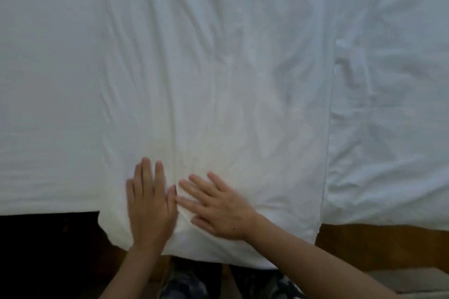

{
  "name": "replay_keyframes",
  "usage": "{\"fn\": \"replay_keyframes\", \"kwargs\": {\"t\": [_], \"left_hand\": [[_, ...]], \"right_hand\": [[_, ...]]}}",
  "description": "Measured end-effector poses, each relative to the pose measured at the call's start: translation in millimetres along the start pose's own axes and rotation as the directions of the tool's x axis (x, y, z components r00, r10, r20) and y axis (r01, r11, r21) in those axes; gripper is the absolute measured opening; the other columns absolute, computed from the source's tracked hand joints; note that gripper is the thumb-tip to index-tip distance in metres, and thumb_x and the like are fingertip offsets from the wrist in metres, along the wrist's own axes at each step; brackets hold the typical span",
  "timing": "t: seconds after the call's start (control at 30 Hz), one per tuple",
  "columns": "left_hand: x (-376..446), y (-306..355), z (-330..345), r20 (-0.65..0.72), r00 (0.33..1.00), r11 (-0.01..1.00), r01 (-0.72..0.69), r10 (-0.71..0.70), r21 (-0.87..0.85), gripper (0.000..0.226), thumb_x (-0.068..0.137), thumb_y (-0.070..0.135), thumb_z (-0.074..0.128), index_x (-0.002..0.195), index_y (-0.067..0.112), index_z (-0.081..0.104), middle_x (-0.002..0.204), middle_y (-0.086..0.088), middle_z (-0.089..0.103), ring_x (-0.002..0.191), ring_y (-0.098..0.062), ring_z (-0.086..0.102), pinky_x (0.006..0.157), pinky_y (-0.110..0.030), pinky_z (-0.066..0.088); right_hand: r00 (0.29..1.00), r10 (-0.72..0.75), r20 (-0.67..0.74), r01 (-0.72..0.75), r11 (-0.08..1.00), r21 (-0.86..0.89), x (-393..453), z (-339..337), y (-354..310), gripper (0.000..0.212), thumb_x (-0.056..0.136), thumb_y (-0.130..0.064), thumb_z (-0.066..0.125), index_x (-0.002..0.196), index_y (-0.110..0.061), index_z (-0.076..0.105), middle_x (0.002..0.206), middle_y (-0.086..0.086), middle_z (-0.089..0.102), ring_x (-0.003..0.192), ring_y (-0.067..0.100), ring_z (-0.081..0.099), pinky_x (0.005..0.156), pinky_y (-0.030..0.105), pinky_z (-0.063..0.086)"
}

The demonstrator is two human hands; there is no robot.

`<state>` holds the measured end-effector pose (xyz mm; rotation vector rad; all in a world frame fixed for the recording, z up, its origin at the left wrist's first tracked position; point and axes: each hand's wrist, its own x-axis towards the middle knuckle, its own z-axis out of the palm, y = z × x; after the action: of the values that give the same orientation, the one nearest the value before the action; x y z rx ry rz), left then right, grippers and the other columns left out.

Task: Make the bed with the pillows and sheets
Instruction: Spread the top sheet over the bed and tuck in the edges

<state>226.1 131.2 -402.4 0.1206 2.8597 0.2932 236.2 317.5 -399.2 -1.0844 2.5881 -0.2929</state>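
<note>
Head view: both hands (pixel 184 204) lie flat on sheet (pixel 218 80), folds running lengthwise away.

the bed (pixel 60 80) is carrying a white sheet (pixel 388 128) that is lying wrinkled across it. a white pillow (pixel 230 104) is lying on the sheet, its near end hanging over the bed's front edge above the brown wooden floor (pixel 376 247).

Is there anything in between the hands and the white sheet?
No, nothing visible. The left hand and the right hand both lie flat, fingers straight, directly on the white sheet near its front edge.
</note>
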Motion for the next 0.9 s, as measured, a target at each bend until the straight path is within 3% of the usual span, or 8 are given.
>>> {"fn": "replay_keyframes", "kwargs": {"t": [0.07,0.13,0.27,0.4,0.47,0.67,0.77,0.9], "left_hand": [[4,3,-15,-0.028,0.998,0.992,0.045,-0.048,-0.116,0.054,0.095,0.031,0.038,0.138,-0.002,0.044,0.148,-0.026,0.036,0.135,-0.042,0.034,0.109,-0.057,0.028],[33,14,-33,-0.144,0.986,0.971,0.054,-0.089,-0.233,0.052,0.094,0.030,0.041,0.134,-0.003,0.044,0.144,-0.026,0.040,0.133,-0.042,0.037,0.111,-0.055,0.027],[149,54,-65,-0.360,0.933,0.986,-0.046,-0.016,-0.161,0.049,0.097,0.026,0.043,0.140,0.002,0.041,0.151,-0.027,0.031,0.141,-0.042,0.026,0.117,-0.048,0.013],[242,103,-70,-0.278,0.954,0.990,-0.129,0.109,-0.057,0.057,0.101,0.036,0.026,0.152,0.010,0.026,0.159,-0.021,0.013,0.148,-0.037,0.010,0.119,-0.046,0.002],[241,122,-46,-0.193,0.940,0.959,-0.282,0.281,0.023,0.060,0.100,0.038,0.024,0.152,0.007,0.026,0.158,-0.024,0.015,0.147,-0.040,0.013,0.118,-0.049,0.004],[77,171,37,-0.015,0.788,0.785,-0.615,0.615,-0.077,0.064,0.095,0.042,0.040,0.147,0.004,0.035,0.155,-0.023,0.027,0.146,-0.034,0.019,0.119,-0.048,0.006],[8,189,54,0.160,0.688,0.704,-0.705,0.708,-0.086,0.069,0.096,0.044,0.038,0.148,0.001,0.024,0.154,-0.017,0.032,0.147,-0.030,0.016,0.121,-0.045,0.004],[-32,189,59,0.333,0.525,0.580,-0.810,0.783,-0.088,0.066,0.094,0.047,0.041,0.147,0.008,0.035,0.155,-0.015,0.031,0.146,-0.030,0.019,0.120,-0.044,0.005]], "right_hand": [[0.997,-0.028,-0.071,0.030,0.999,0.029,8,-20,15,0.048,0.100,-0.038,0.040,0.143,-0.016,0.044,0.152,0.013,0.035,0.141,0.032,0.029,0.116,0.049,0.019],[0.959,0.119,-0.257,-0.106,0.992,0.064,30,-46,46,0.045,0.097,-0.032,0.048,0.137,-0.013,0.052,0.147,0.017,0.042,0.138,0.034,0.035,0.114,0.049,0.024],[0.711,0.486,-0.508,-0.518,0.851,0.089,96,-108,143,0.050,0.093,-0.032,0.048,0.140,-0.012,0.049,0.148,0.017,0.040,0.138,0.033,0.036,0.113,0.050,0.023],[0.486,0.800,-0.353,-0.807,0.566,0.172,105,-132,233,0.059,0.099,-0.044,0.027,0.153,-0.022,0.018,0.160,0.009,0.012,0.148,0.027,0.008,0.119,0.046,0.006],[0.407,0.880,-0.244,-0.867,0.457,0.199,77,-111,251,0.060,0.099,-0.046,0.025,0.153,-0.025,0.014,0.161,0.007,0.007,0.148,0.026,0.005,0.119,0.045,0.004],[0.325,0.915,-0.238,-0.879,0.385,0.280,-46,-26,182,0.061,0.097,-0.041,0.029,0.150,-0.011,0.027,0.155,0.017,0.026,0.143,0.033,0.024,0.116,0.043,0.017],[0.327,0.918,-0.223,-0.869,0.385,0.310,-81,-7,152,0.059,0.097,-0.036,0.030,0.149,-0.007,0.028,0.155,0.017,0.027,0.144,0.029,0.023,0.116,0.043,0.018],[0.360,0.910,-0.208,-0.847,0.412,0.336,-101,-2,136,0.058,0.098,-0.034,0.028,0.150,-0.008,0.023,0.156,0.012,0.022,0.145,0.021,0.017,0.117,0.039,0.012]]}}
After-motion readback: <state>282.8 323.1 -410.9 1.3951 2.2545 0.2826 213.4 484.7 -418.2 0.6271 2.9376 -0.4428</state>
